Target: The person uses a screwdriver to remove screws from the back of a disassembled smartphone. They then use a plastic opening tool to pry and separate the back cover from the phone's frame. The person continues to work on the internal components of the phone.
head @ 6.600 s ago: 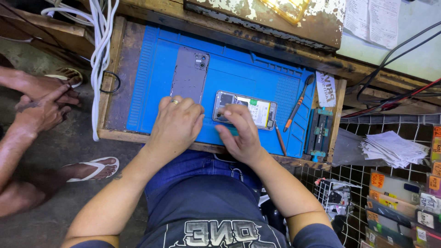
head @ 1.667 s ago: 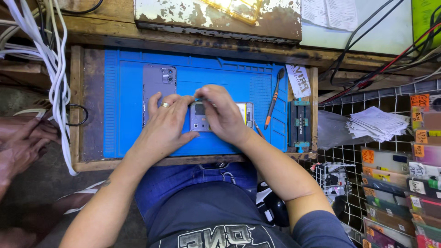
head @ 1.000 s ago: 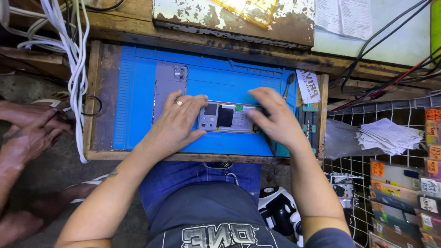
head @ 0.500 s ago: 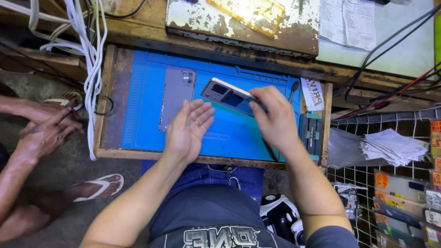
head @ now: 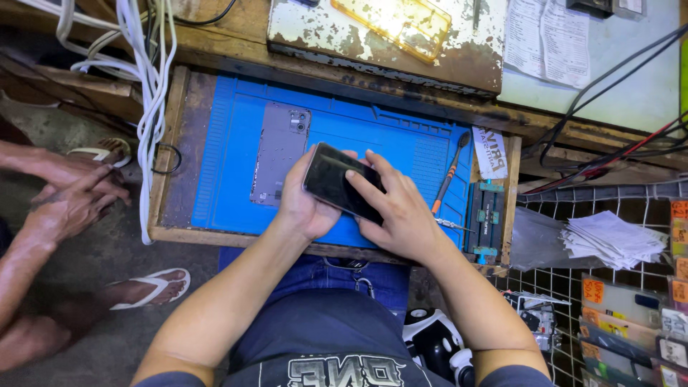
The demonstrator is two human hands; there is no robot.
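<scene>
Head view, ref. landmark = blue mat lying in a shallow wooden tray.

Surroundings, L to R:
- Far L of mat: another person's clasped hands and a foot in a white sandal, both outside tray.
- Just L of mat, above tray's L edge: bundle of white cables hanging down, w/ a small ring at its lower end over the bare wooden strip.
- On mat, L-centre: grey phone back cover, camera cut-outs at far end, lying flat; its near R corner is hidden by the left hand.
- Above mat, beyond tray: worn white box w/ an orange lid.
- On mat's R edge: orange-handled tool, slanted, tip partly behind the right hand.
- R of mat, still in tray: small white label, then a green-blue clamp jig.
- Well R of mat, outside tray: wire rack, stack of white papers, coloured packets below it.

Grip:
- Phone, dark screen up, tilted, held over mat's centre-near part.
- Left hand cups its L end from below, fingers closed on it.
- Right hand holds R end, fingers laid across the screen.
- Both hands block the mat beneath.
</scene>
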